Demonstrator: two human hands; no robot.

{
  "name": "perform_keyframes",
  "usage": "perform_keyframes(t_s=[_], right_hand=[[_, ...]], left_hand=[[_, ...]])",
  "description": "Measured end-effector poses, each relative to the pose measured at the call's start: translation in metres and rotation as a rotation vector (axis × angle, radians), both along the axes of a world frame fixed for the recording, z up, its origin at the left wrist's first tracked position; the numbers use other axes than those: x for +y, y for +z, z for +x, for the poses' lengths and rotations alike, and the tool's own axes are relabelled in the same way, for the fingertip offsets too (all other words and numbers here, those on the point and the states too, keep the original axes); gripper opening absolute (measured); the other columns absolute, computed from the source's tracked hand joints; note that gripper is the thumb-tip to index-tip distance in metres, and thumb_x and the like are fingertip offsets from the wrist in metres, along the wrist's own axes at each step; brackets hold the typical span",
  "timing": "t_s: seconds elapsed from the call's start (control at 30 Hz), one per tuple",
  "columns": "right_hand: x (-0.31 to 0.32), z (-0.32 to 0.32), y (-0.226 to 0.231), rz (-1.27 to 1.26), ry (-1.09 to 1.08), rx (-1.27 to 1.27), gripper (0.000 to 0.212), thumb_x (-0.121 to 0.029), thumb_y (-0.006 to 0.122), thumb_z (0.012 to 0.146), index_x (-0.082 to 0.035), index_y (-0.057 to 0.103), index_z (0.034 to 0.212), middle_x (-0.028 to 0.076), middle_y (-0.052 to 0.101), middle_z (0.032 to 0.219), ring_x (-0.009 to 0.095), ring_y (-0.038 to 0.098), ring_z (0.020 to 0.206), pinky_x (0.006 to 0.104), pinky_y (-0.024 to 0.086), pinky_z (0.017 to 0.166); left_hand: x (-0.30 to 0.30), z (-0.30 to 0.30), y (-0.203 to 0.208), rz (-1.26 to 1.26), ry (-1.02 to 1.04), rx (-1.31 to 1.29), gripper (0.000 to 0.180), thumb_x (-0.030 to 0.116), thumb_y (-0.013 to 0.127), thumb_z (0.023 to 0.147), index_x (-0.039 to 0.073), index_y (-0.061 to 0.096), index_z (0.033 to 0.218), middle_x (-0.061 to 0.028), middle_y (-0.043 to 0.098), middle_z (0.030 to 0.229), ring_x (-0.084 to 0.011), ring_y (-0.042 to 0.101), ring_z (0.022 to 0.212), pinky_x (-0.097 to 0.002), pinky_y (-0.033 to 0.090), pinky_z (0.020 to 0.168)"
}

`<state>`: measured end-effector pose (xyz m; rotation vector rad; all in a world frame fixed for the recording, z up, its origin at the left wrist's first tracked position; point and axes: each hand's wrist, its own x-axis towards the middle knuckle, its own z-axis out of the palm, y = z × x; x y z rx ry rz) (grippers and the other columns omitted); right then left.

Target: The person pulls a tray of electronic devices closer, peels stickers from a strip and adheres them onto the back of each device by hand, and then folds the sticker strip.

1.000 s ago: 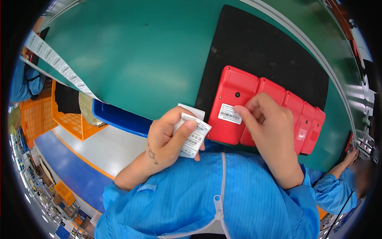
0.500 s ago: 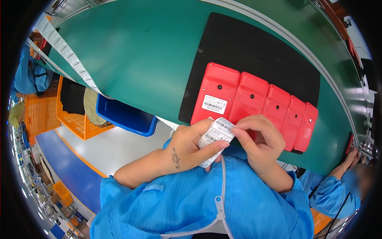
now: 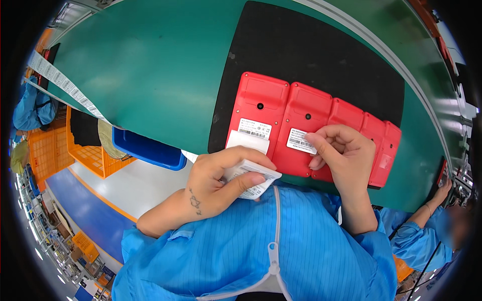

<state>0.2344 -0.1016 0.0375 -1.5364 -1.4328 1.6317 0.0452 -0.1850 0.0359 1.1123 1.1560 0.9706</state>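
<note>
Several red plastic casings (image 3: 307,98) lie side by side, each in view with a small black round spot. On the leftmost one sits a white printed label (image 3: 255,127), its lower part covered by a blank white flap of the strip. My left hand (image 3: 208,183) is closed around a folded strip of white printed labels (image 3: 251,186), thumb on top, near the table's front edge. My right hand (image 3: 349,155) pinches the right edge of a single label (image 3: 298,141) between thumb and finger. That label is over the second casing; whether it fully touches the surface I cannot tell.
The casings rest on a black mat (image 3: 321,50) on the green table (image 3: 160,70). A long strip of labels (image 3: 70,88) hangs at the left edge, near a blue bin (image 3: 148,150) and orange crates (image 3: 93,158). A co-worker's arm (image 3: 427,215) reaches in at the right.
My right hand has moved right and away from the strip, carrying one label over the second casing. My left hand has shifted slightly left and down with the strip.
</note>
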Motion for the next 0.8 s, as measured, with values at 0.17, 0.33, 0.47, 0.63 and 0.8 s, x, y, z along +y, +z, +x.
perform_keyframes(t_s=[0.17,0.33,0.47,0.63,0.8], right_hand=[[-0.0012,-0.0017,-0.0023,0.016,-0.004,0.001,0.011,-0.007,0.063,0.075,0.003,0.058,0.076,0.006,0.058,0.06,0.006,0.054,0.048,0.0152,0.042,0.043],[0.0006,0.0001,-0.0012,0.008,-0.016,0.005,0.011,-0.007,0.062,0.075,0.003,0.059,0.075,0.005,0.058,0.059,0.005,0.054,0.048,0.0152,0.042,0.042],[0.0008,-0.0005,-0.0039,0.024,-0.006,0.004,0.011,-0.008,0.063,0.075,0.003,0.059,0.075,0.005,0.057,0.059,0.005,0.054,0.048,0.0152,0.042,0.042],[0.0003,-0.0017,-0.0042,0.068,0.018,-0.038,0.012,-0.008,0.063,0.075,0.002,0.058,0.074,0.005,0.058,0.059,0.006,0.054,0.047,0.0158,0.042,0.042],[0.0011,-0.0022,-0.0065,0.194,0.111,-0.119,0.009,-0.005,0.062,0.075,0.002,0.057,0.072,0.005,0.056,0.056,0.006,0.053,0.044,0.0152,0.04,0.04]], left_hand=[[-0.0027,-0.0033,-0.0077,-0.073,-0.001,-0.317,0.012,0.001,0.044,0.084,-0.002,0.047,0.096,-0.0119,0.056,0.082,-0.0133,0.058,0.072,-0.0241,0.048,0.063],[0.0028,0.0024,-0.0049,-0.1,0.018,-0.34,0.013,0.006,0.04,0.086,-0.002,0.044,0.096,-0.0139,0.056,0.081,-0.0152,0.057,0.071,-0.0258,0.048,0.062],[0.0014,-0.0012,-0.0086,-0.099,-0.002,-0.351,0.015,0.005,0.039,0.086,-0.002,0.044,0.099,-0.0134,0.054,0.086,-0.0134,0.056,0.076,-0.024,0.049,0.062],[0.0004,-0.0002,-0.0088,-0.104,0.018,-0.35,0.014,0.006,0.04,0.087,-0.002,0.044,0.098,-0.0133,0.055,0.085,-0.0132,0.057,0.075,-0.0236,0.049,0.062],[-0.0013,0.0057,-0.0069,-0.122,0.066,-0.28,0.014,0.009,0.041,0.087,-0.002,0.044,0.097,-0.0116,0.057,0.078,-0.0126,0.059,0.066,-0.0214,0.049,0.056]])
